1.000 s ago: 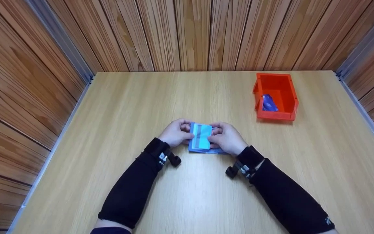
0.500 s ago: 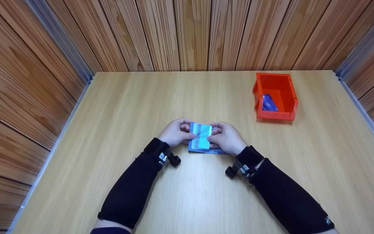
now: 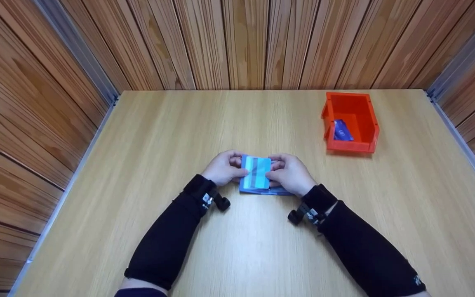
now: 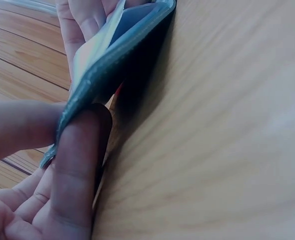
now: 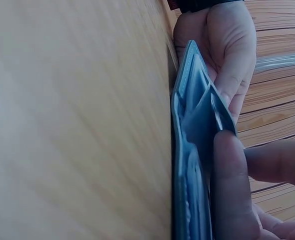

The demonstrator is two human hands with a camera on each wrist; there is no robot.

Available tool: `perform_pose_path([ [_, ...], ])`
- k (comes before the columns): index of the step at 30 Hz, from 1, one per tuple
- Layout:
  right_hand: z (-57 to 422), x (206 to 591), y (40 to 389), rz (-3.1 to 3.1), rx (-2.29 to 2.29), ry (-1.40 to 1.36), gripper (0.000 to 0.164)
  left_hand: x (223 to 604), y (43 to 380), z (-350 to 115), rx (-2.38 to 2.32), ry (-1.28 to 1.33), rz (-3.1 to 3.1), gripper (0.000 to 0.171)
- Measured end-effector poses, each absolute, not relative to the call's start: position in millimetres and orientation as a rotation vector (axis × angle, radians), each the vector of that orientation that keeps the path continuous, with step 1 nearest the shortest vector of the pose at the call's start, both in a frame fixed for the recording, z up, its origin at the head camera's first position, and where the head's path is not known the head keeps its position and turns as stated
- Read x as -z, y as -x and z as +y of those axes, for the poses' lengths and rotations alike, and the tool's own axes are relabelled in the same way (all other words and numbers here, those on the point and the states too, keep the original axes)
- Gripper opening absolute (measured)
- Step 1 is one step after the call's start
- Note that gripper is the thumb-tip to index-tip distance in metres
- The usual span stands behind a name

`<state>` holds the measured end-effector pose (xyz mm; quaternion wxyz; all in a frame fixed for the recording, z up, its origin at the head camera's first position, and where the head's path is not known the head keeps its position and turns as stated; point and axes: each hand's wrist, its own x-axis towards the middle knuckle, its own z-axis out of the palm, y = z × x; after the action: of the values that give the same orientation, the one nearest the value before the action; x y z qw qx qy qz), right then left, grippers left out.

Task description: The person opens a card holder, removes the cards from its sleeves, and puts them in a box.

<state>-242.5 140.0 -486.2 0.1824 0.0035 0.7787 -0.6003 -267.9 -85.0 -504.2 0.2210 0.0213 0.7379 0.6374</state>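
A blue wallet point(image 3: 244, 187) with a stitched edge lies spread on the table between the hands. Its left side is in the grip of my left hand point(image 3: 222, 169), thumb on top and fingers underneath. My right hand point(image 3: 292, 175) pinches the right edge of a light-blue card point(image 3: 258, 165) with a grey stripe, over the wallet's left half. In the right wrist view, the inner pockets of the wallet point(image 5: 200, 127) gape; I cannot tell whether the card is inside a clear sleeve. Seen from the left wrist, the wallet point(image 4: 125, 47) tilts up off the table at the left fingers.
An orange-red open-front bin point(image 3: 351, 146) stands at the back right of the wooden table point(image 3: 171, 123), with a purple packet or card point(image 3: 342, 130) inside. Wood-plank walls point(image 3: 245, 45) rise at the back and both sides.
The card's right edge and the right fingers have shifted slightly right, after a tiny move left. The left hand and the wallet have stayed in place.
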Motion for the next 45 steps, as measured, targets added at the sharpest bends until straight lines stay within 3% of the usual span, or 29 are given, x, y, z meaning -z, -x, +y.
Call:
perform_pose_path([
  [10, 151.4, 473.1, 246.0, 2.507, 1.434, 0.072, 0.054, 502.8, 267.9, -84.9, -1.721, -0.065, 2.097, 0.052],
  [16, 162.4, 457.6, 250.4, 2.611, 1.290, -0.012, 0.050, 503.7, 267.9, -85.3, -1.750, -0.047, 2.058, 0.053],
  [35, 232.2, 406.3, 259.1, 2.917, 1.888, -0.232, 0.027, 505.6, 268.8, -86.3, -1.720, -0.063, 2.099, 0.054],
  [45, 282.3, 425.9, 281.7, 2.987, 1.904, -0.572, 0.023, 505.9, 269.7, -86.6, -1.717, -0.061, 2.100, 0.054],
])
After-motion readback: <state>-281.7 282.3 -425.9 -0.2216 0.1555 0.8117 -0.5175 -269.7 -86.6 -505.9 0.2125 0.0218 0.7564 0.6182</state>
